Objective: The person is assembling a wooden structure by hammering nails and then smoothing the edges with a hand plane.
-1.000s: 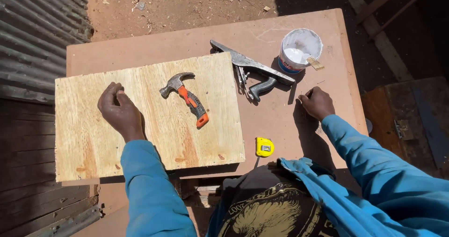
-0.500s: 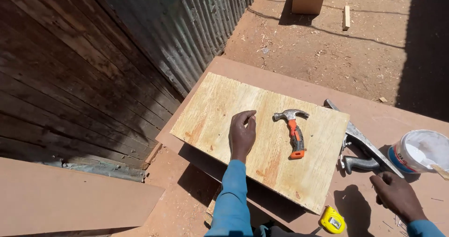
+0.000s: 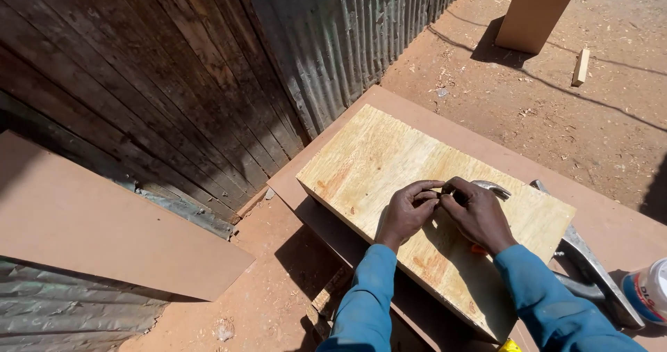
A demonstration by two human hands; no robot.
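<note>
Both hands on the plywood, hammer half hidden

So both hands meet in the middle of the plywood [image 3: 375, 164], which lies flat on the brown bench [image 3: 611, 227]. Left hand [image 3: 408, 211] has its fingers curled in, tips touching the right hand [image 3: 479, 214]. Right hand lies over the hammer [image 3: 495, 189]; only the steel head peeks out past the knuckles, plus a bit of orange grip at the wrist. Can't tell if either hand is actually pinching something, too small to see. A metal square [image 3: 590, 265] lies just beside the board at right, with a white tub [image 3: 649, 291] near it. Corrugated fence [image 3: 347, 39] behind.
</note>
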